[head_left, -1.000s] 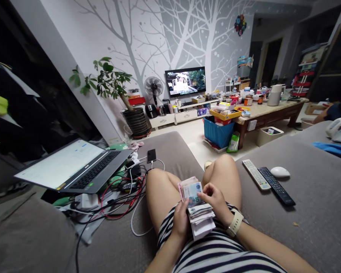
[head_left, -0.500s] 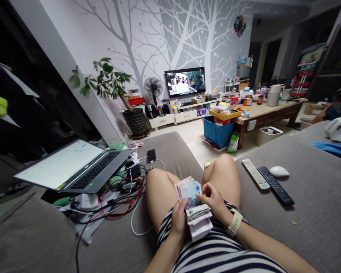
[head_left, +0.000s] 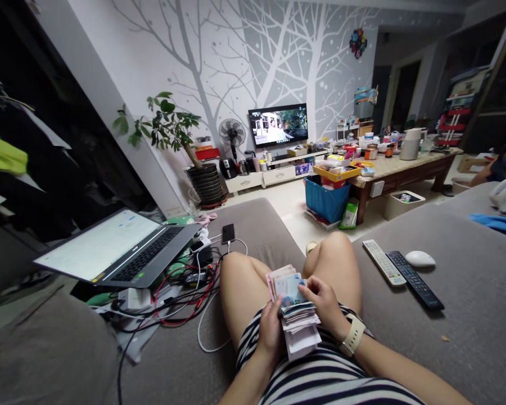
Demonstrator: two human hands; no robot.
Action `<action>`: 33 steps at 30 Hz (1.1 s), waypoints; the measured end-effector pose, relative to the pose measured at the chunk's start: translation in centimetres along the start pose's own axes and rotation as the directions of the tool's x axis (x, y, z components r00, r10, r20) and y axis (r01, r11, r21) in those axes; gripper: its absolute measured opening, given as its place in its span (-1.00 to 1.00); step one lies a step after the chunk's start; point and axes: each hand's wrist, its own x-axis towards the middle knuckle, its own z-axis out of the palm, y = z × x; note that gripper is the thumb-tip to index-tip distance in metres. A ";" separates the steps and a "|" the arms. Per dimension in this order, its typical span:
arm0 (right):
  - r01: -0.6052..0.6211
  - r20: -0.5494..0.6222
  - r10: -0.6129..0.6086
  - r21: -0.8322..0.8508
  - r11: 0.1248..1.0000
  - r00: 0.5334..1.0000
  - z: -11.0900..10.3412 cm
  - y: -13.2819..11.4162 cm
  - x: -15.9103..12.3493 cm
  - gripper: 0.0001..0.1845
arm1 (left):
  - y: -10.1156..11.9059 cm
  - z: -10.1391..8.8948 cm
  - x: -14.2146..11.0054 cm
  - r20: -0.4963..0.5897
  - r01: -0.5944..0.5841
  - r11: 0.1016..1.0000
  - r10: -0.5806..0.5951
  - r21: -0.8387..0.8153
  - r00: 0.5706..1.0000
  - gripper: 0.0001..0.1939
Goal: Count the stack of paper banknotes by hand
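A stack of banknotes (head_left: 300, 318) rests over my lap, its lower notes folded down toward me. My left hand (head_left: 271, 323) is closed round the stack's left side, thumb on top. At the upper right, my right hand (head_left: 322, 301) pinches the corner of a bluish banknote (head_left: 289, 288) between thumb and fingers. Pinkish notes (head_left: 274, 278) fan out behind the blue one at the far left edge. A pale watch (head_left: 353, 336) is strapped round my right wrist.
Left on the sofa lie an open laptop (head_left: 152, 256), tangled cables (head_left: 185, 292) and a phone (head_left: 228, 233). To my right are a white remote (head_left: 383, 263), a black remote (head_left: 415, 280) and a white mouse (head_left: 420, 259). A cluttered table (head_left: 390, 167) stands beyond.
The whole view has shifted slightly, so everything sits a little further right and lower. My right fingers have moved slightly along the blue note's right edge; both hands keep hold.
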 end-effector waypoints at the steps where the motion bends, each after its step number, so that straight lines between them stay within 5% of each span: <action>1: 0.004 0.001 -0.004 0.006 1.000 1.000 0.0 -0.1 0.0 -0.63 | 0.0 -0.1 0.1 0.005 -0.001 1.000 0.001 0.008 1.000 -0.67; 12: 0.016 0.080 -0.024 0.101 0.995 0.997 0.2 -1.1 -0.5 -0.67 | -0.1 -0.1 0.5 -0.030 0.014 0.994 -0.018 -0.109 0.999 -0.67; 18: 0.025 0.093 -0.039 0.147 0.989 0.995 0.3 -0.9 -0.2 -0.67 | 0.3 0.1 0.3 -0.080 -0.056 0.998 0.056 -0.003 0.995 -0.71; 28: -0.021 0.145 -0.015 0.244 0.970 0.989 0.3 -0.7 -0.2 -0.72 | -0.4 -0.5 0.6 0.072 -0.048 0.998 0.045 0.038 0.996 -0.74; 33: -0.037 0.167 -0.008 0.262 0.965 0.986 0.3 -1.2 -0.4 -0.71 | -0.2 -0.4 0.5 0.040 -0.055 0.997 0.053 0.054 0.998 -0.75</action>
